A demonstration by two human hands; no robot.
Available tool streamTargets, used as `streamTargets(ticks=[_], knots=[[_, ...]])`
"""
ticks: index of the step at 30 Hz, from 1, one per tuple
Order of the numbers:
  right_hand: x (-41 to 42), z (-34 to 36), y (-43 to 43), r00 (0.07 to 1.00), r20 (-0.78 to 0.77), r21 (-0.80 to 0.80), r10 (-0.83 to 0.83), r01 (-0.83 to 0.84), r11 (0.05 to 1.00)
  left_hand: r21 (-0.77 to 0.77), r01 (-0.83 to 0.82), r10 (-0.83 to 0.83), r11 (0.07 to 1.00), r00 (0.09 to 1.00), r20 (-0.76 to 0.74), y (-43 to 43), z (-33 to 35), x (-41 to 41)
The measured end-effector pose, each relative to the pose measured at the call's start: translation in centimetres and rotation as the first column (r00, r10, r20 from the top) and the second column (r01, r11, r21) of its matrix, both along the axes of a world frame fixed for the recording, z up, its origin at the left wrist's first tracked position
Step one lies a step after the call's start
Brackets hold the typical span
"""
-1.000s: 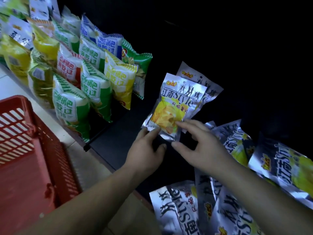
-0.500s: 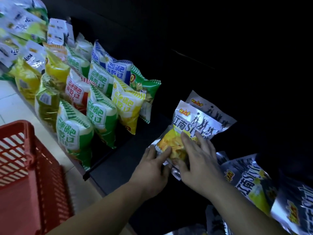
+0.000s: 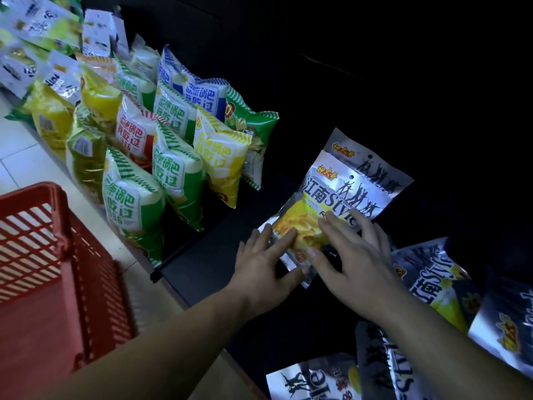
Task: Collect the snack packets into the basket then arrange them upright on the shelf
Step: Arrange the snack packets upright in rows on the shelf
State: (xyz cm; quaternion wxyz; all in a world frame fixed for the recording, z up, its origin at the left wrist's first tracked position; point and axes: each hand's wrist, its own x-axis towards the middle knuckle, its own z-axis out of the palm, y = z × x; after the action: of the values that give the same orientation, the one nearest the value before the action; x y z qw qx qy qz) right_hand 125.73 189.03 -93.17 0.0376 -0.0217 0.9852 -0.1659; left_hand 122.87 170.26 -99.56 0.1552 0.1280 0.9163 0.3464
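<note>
We find the silver packet [image 3: 343, 194] standing on the dark shelf [image 3: 207, 255], just far of both hands. Its long axis runs from the bottom seal at the near edge up to the top seal farther back and a little to the right. It leans on a second silver packet [image 3: 375, 166] behind it.

The left hand [image 3: 264, 265] lies flat, fingers straight, on the packet's lower left corner. The right hand [image 3: 356, 255] lies spread over its lower right, so neither one is gripping it. Both touch it, and we judge the right hand to cover more of it.

The packet is shiny foil with a yellow picture low down and dark dancing figures above (its film looks slippery and crinkled). We judge that the next loose silver packets [image 3: 427, 281] lie nearer the right hand, while the red basket [image 3: 57, 226] sits well apart at the near left, beside the green and yellow packets [image 3: 173, 174].
</note>
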Motion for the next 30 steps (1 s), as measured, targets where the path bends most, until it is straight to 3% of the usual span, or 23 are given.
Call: streamTargets(ticks=[6, 12, 14, 17, 19, 21, 24, 28, 30], knots=[[0.3, 0.4, 0.1, 0.997, -0.072, -0.037, 0.040, -0.043, 0.998, 0.125, -0.072, 0.082, 0.990, 0.994, -0.077, -0.1, -0.6, 0.3], [1.8, 2.4, 0.0, 0.990, -0.136, -0.106, 0.039, -0.054, 0.993, 0.258, -0.186, 0.205, 0.948, 0.978, -0.048, -0.8, 1.0, 3.6], [3.5, 3.5, 0.5, 0.991, -0.125, -0.107, 0.049, -0.063, 0.992, 0.248, -0.129, 0.147, 0.960, 0.987, -0.059, -1.0, 1.8, 5.4], [7.3, 5.6, 1.4, 0.998, -0.059, -0.121, 0.014, -0.021, 0.992, 0.218, 0.027, -0.064, 0.976, 0.984, 0.165, -1.0, 3.6, 8.4], [10.7, 6.2, 1.6, 1.000, 0.015, -0.127, -0.011, 0.013, 0.992, 0.075, 0.211, -0.221, 0.975, 0.962, 0.163, -0.8, 3.8, 10.3], [14.1, 5.8, 1.2, 0.992, 0.124, -0.198, -0.030, 0.055, 0.979, -0.069, 0.280, -0.266, 0.958, 0.950, 0.163, -0.6, 3.7, 11.8], [16.9, 3.9, 0.4, 0.961, 0.275, -0.371, -0.014, 0.120, 0.921, 0.070, 0.180, -0.192, 0.981, 0.943, 0.271, -0.5, 3.4, 12.6], [16.7, 1.6, 1.7, 0.979, 0.174, -0.135, 0.107, -0.084, 0.987, 0.274, -0.065, -0.038, 0.959, 0.934, 0.354, -1.2, 3.9, 11.9], [16.1, 1.3, 2.6, 0.977, 0.180, -0.111, 0.113, -0.094, 0.989, 0.304, -0.107, -0.007, 0.947, 0.936, 0.351, -1.9, 4.8, 11.0]])
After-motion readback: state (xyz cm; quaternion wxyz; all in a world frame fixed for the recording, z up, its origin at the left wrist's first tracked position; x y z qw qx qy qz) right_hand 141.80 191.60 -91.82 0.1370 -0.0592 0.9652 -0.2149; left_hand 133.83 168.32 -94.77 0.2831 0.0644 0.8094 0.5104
